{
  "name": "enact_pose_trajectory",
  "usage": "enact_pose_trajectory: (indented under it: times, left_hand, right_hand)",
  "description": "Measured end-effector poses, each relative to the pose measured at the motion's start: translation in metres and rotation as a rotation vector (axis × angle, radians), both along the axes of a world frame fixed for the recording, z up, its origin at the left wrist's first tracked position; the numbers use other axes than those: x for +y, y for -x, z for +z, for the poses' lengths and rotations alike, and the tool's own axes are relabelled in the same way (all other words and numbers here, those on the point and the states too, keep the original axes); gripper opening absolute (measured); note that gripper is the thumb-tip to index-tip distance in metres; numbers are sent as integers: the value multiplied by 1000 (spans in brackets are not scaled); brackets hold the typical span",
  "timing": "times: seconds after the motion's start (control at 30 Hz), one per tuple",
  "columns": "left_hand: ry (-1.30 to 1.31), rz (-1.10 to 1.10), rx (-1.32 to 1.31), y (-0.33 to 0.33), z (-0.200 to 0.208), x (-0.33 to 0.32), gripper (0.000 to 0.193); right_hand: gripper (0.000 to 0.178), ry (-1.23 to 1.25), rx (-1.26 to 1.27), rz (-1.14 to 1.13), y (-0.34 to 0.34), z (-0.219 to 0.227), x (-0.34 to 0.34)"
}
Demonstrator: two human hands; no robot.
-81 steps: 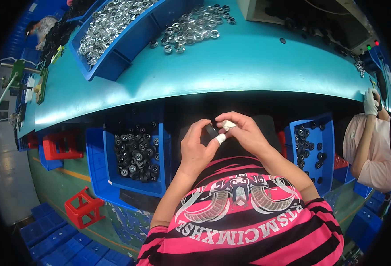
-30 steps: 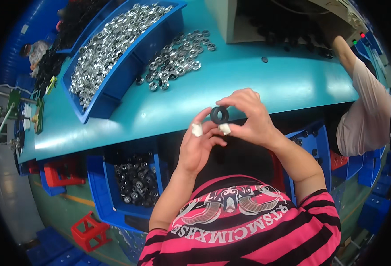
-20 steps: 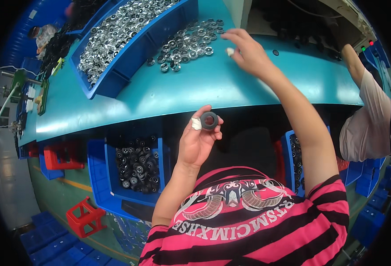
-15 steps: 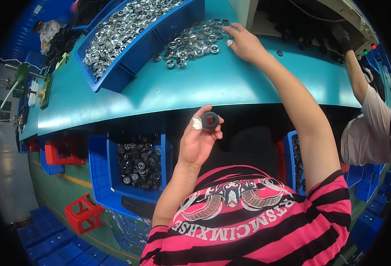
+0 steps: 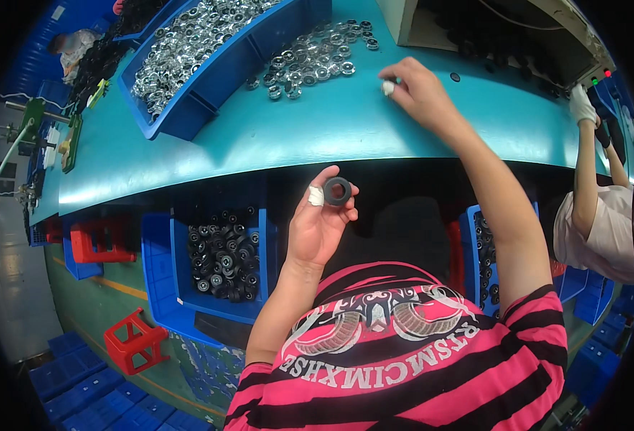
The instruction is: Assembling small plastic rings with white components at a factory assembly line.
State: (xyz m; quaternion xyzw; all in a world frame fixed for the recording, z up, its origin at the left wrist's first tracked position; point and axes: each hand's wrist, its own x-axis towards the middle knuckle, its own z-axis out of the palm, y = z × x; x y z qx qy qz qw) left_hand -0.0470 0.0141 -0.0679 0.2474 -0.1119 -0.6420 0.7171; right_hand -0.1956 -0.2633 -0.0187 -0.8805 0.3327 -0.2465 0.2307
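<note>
My left hand (image 5: 314,233) is raised in front of the table edge, its thumb and fingers closed round a black rubber tyre (image 5: 328,194), a small ring with its hole facing up. White tape covers the thumb. Over the teal table (image 5: 310,140), my right hand (image 5: 426,95) has its thumb and index finger pinched together, tape on the thumb here too. A little dark spot shows between those fingertips, too small to name. Left of that hand lies a loose spread of shiny clear and silver wheel hubs (image 5: 322,72) with dark centres.
A blue bin (image 5: 188,121) heaped with hubs stands at back left. Below the table, a blue crate (image 5: 224,310) holds black wheels; another crate (image 5: 469,248) is at right. A machine opening (image 5: 403,32) holds black parts. A co-worker's gloved hand (image 5: 583,108) is beside it.
My right hand has drawn back from the spread hubs, toward me and slightly right, its fingers now pinched. The left hand stays nearly still with the tyre. The co-worker's arm has shifted outward.
</note>
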Motion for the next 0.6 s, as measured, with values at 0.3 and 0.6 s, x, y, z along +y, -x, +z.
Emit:
enact_pose_trajectory:
  times: [0.3, 0.6]
  left_hand:
    - [-25, 13, -6, 9, -1, 0, 50]
    - [-27, -19, -59, 21, 0, 10, 47]
  right_hand:
    - [36, -1177, -691, 237, 45, -4, 161]
    - [25, -773, -801, 83, 36, -29, 195]
